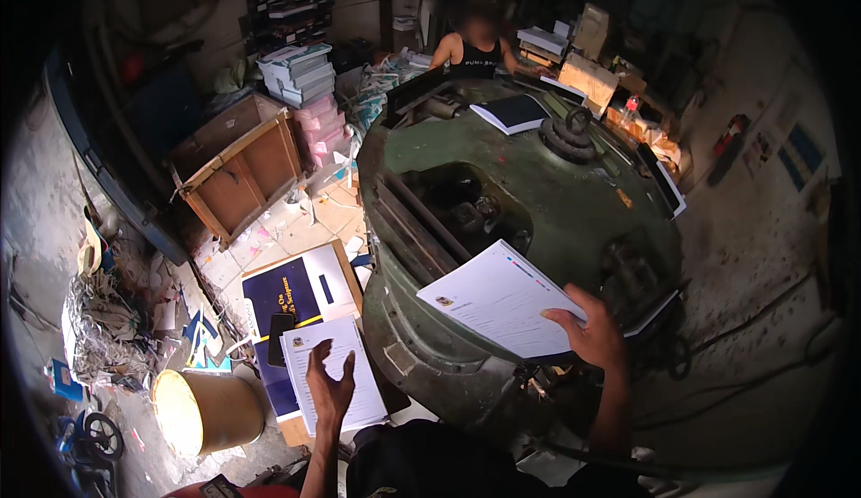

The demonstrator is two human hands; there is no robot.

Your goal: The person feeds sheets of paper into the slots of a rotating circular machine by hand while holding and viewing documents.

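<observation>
My right hand (592, 332) grips a sheaf of printed sheets (493, 305) by its right edge, thumb on top. The sheaf is tilted over the near side of a round, dark green machine (583, 220). To the left, my left hand (330, 386) hovers over or lightly touches a second stack of printed sheets (363, 395), its fingers apart and holding nothing. That stack lies on a dark blue printed cover sheet (281, 296) with yellow lettering. A black phone (280, 341) rests beside the stack, partly covered by it.
A dark-covered book (509, 114) lies on the machine's far side, near a ringed metal knob (569, 135). A round tub (204, 411) stands at lower left, by shredded paper (112, 332). Farther back are a wooden crate (240, 170), book stacks (298, 74) and a seated person (475, 49).
</observation>
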